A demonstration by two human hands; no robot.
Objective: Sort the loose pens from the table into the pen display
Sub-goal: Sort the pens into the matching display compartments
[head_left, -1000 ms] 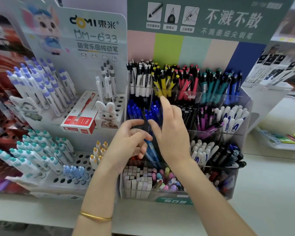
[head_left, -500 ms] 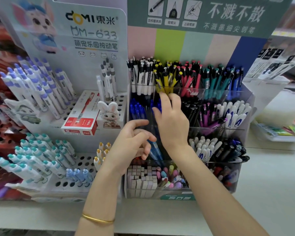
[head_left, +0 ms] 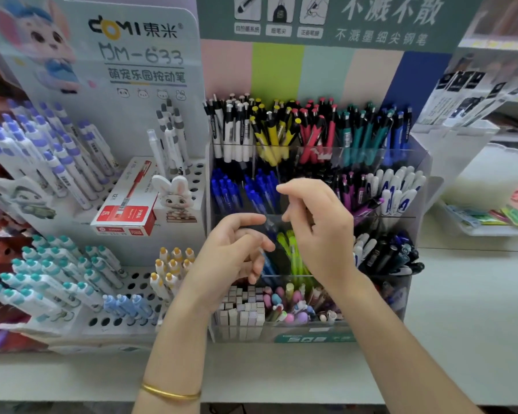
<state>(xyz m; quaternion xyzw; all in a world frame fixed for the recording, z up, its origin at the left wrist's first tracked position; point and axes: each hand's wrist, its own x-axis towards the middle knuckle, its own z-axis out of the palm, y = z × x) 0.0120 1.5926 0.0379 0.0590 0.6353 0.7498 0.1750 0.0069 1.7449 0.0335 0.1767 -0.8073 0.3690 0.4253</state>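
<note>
though straight before, right hand fingers now curled, grip unclear; left hand grip loose, empty

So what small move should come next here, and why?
Probably the left hand settles the blue pen at its fingertips down into the display compartment beside the yellow-green pens: that pen leans there right at the curled fingers. I cannot tell whether the right hand holds anything.
</note>
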